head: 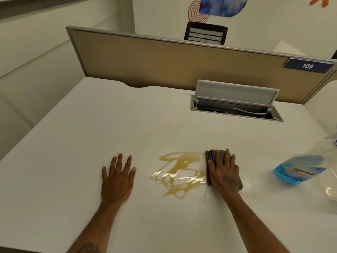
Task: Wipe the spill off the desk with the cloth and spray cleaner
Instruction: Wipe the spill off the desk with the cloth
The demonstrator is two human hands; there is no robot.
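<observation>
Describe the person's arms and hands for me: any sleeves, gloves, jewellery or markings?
Both forearms are bare, with no sleeves in view. No gloves, rings or watch show. The right hand has a dark tattoo on its back. The left hand is unmarked, but a dark tattoo shows on the left forearm at the frame's bottom edge.

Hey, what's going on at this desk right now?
A person is cleaning up a spill. Their right hand presses a folded grey cloth flat on the white desk, at the right edge of a brownish puddle that is still mostly unwiped. Their left hand rests flat and empty on the desk left of the puddle. A spray bottle of blue cleaner sits untouched at the far right.
</observation>
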